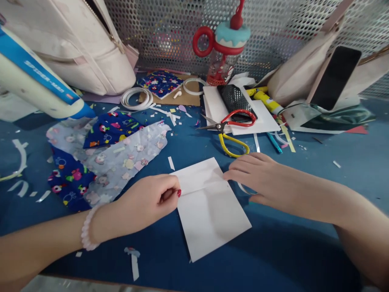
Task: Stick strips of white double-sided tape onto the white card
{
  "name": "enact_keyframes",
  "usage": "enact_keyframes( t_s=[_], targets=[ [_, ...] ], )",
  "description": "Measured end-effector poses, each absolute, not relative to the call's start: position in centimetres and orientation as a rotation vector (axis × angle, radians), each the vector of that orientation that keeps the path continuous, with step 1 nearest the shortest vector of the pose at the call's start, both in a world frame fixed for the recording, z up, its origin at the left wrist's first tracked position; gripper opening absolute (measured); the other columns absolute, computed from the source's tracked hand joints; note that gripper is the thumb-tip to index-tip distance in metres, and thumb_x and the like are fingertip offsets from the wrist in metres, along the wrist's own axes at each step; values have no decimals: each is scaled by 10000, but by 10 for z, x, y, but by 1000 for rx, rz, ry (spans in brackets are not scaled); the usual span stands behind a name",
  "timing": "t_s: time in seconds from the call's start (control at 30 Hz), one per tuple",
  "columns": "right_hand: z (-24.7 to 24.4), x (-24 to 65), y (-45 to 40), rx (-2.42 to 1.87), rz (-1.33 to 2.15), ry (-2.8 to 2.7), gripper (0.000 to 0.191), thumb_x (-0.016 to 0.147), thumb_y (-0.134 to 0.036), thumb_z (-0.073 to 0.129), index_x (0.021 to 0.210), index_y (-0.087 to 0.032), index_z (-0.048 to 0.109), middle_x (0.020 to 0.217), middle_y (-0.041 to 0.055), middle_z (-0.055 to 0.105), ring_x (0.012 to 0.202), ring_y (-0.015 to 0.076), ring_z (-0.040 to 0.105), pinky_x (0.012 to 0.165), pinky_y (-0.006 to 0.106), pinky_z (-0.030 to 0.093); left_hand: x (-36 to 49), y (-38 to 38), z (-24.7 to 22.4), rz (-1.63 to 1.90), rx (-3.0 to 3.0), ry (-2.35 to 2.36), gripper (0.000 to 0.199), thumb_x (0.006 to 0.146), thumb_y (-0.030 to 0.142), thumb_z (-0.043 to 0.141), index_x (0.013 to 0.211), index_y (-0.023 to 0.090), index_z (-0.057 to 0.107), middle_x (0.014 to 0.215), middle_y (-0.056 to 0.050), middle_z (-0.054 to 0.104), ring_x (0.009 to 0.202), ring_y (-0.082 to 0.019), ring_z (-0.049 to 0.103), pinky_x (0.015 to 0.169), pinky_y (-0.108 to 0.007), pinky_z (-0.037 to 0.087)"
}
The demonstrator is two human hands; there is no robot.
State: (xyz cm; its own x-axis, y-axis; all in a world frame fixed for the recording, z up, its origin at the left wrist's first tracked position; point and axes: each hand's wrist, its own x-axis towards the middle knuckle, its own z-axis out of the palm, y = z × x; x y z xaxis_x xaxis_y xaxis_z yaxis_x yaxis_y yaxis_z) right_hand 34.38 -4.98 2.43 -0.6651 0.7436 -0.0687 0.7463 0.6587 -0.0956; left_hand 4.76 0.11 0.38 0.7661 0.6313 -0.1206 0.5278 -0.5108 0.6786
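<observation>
Left hand (148, 196) was curled, fingertips at the left edge of the creased white paper (212, 219); pinch or press, could not tell. Right hand (258, 174) was loosely extended, ungripping, fingertips by the right edge. Paper lay on the table (334, 174) between both hands; scissors (219, 127) near twelve o'clock, patterned wrap (121, 158) at ten.

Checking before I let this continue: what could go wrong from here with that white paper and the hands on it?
The right hand is close to the scissors, whose blades lie open; a sideways move might knock them.

A crease line crosses the white paper between the hands; uneven pressure from the left hand at its edge could skew it.

A loose paper strip lies near the far edge and might get caught underneath.
</observation>
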Motion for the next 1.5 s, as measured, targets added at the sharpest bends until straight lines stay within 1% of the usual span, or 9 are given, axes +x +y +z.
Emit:
enact_keyframes(
  t_s=[0.1,0.2,0.33,0.5,0.63,0.77,1.0,1.17,1.5],
  targets=[
    [21,352,-51,1251,-52,2765,591,684,-144,701,1242,-241,533,1239,107,595,1164,335,508,914,471,403,44,2,1,208,2320,876,169,852,204,413,695,184,471,595,61,446,513,-83,397,500,-211,276],
    [21,354,-52,1327,-24,2733,613,668,-242,745,1247,-215,545,1294,151,561,1224,387,464,938,534,404,43,4,-1,203,2328,883,188,867,212,406,695,184,477,610,54,469,524,-89,423,511,-218,291],
    [22,339,-46,1429,-259,2785,565,774,-387,690,1286,-213,525,1356,130,531,1275,333,461,994,505,432,44,6,0,201,2327,871,206,902,226,390,758,184,530,699,32,549,611,-109,500,571,-234,338],
    [10,314,-34,1402,-404,2866,730,825,-365,660,1449,-171,335,1496,169,391,1374,310,376,1046,477,423,45,6,1,245,2338,839,182,909,211,412,795,186,552,740,27,581,658,-116,529,611,-235,368],
    [7,312,-36,1373,-366,2901,653,832,-330,651,1412,-188,388,1398,155,491,1293,305,466,1006,468,455,44,6,-1,281,2331,814,157,905,182,425,829,190,562,767,32,597,673,-107,541,626,-221,387],
    [12,312,-43,1400,-145,2867,562,808,-345,686,1309,-181,490,1249,159,541,1030,304,615,778,423,543,45,5,0,271,2340,815,162,899,185,427,833,191,574,767,26,605,685,-115,558,637,-228,398],
    [17,302,-47,1369,20,2885,367,787,-371,713,1050,-143,596,1090,153,585,899,287,611,703,404,516,47,-3,4,182,2300,761,176,891,166,422,832,193,585,708,35,578,591,-99,523,558,-226,351],
    [15,296,-46,1241,-215,3067,50,874,-185,576,894,-158,613,902,86,615,814,209,571,693,343,484,46,-2,1,199,2320,752,177,900,162,418,846,191,583,713,31,576,595,-104,516,566,-232,347],
    [8,278,-40,1236,-749,3255,168,938,-119,479,1038,-130,613,899,69,679,779,159,605,660,286,513,47,0,-5,223,2363,707,174,913,163,425,886,199,593,705,29,589,583,-115,515,559,-237,339]
  ],
)
